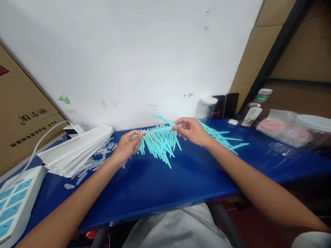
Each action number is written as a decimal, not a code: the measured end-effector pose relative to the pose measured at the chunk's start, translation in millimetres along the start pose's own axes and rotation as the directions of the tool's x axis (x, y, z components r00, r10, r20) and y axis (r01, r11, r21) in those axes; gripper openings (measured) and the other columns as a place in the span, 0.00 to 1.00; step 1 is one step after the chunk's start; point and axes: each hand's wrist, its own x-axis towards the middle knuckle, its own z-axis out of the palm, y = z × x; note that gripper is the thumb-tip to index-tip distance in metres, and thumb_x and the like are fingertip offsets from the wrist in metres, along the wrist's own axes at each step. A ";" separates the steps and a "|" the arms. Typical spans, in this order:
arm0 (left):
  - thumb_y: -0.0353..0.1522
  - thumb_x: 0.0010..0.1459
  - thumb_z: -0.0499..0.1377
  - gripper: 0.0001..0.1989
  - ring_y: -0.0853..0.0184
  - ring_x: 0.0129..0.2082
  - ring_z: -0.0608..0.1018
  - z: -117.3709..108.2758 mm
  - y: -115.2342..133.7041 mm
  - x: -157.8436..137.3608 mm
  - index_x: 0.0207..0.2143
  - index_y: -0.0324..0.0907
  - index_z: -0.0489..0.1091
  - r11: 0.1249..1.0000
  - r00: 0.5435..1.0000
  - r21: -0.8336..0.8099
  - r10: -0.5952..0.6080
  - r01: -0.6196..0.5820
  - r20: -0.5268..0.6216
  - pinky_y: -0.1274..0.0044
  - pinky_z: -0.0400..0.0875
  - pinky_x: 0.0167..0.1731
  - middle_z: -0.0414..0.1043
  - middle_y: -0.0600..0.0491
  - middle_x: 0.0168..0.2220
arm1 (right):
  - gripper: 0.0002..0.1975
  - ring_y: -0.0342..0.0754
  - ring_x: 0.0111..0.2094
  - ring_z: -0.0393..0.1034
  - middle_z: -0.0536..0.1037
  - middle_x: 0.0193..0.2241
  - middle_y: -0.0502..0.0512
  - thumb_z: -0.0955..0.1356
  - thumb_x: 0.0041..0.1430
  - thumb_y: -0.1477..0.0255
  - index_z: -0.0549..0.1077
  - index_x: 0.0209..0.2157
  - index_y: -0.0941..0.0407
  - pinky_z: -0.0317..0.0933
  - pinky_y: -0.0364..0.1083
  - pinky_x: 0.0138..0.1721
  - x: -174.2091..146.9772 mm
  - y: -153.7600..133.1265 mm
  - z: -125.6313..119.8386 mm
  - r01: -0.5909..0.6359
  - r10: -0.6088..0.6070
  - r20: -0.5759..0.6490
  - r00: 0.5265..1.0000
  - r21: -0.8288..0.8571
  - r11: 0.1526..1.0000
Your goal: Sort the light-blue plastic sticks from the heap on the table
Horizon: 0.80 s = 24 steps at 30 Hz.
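Note:
Between my two hands, a turquoise eyebrow razor (160,130) is stretched level above a heap of similar razors (161,146). My left hand (129,146) pinches its left end; whether a clear cap is also between those fingertips is too small to tell. My right hand (191,131) has thumb and fingers closed on the other end. A second turquoise razor (163,119) sticks out up and to the left from the right hand's grip. More razors (223,137) lie loose behind the right forearm. Small clear plastic caps (89,167) are scattered to the left of my left hand.
A stack of white sleeves (77,151) lies at left, near a power strip (22,199) and a white charger (73,130). Along the back right stand a clear jar (207,108), phones (231,105) and a bottle (254,108). Another lidded jar (314,129) is at far right.

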 end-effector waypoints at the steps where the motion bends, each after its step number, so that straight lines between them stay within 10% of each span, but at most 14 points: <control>1: 0.48 0.59 0.67 0.20 0.78 0.14 0.53 0.3 0.1 -0.2 0.40 0.42 0.71 1.000 1.000 0.008 0.001 -0.001 -0.001 0.84 0.48 0.13 0.55 0.64 0.17 | 0.26 0.41 0.21 0.65 0.78 0.28 0.55 0.76 0.53 0.49 0.77 0.39 0.59 0.59 0.41 0.18 -0.1 0.1 -0.7 0.002 -0.002 -0.005 1.000 0.015 1.000; 24: 0.40 0.61 0.68 0.14 0.80 0.11 0.51 -15.0 11.7 0.5 0.41 0.37 0.76 0.942 0.956 -0.228 -0.199 0.248 0.215 0.85 0.48 0.11 0.51 0.65 0.16 | 0.17 0.49 0.29 0.75 0.84 0.35 0.59 0.76 0.57 0.56 0.85 0.39 0.55 0.64 0.45 0.23 -3.3 0.7 -6.4 0.197 -0.199 -0.019 0.980 -0.080 0.977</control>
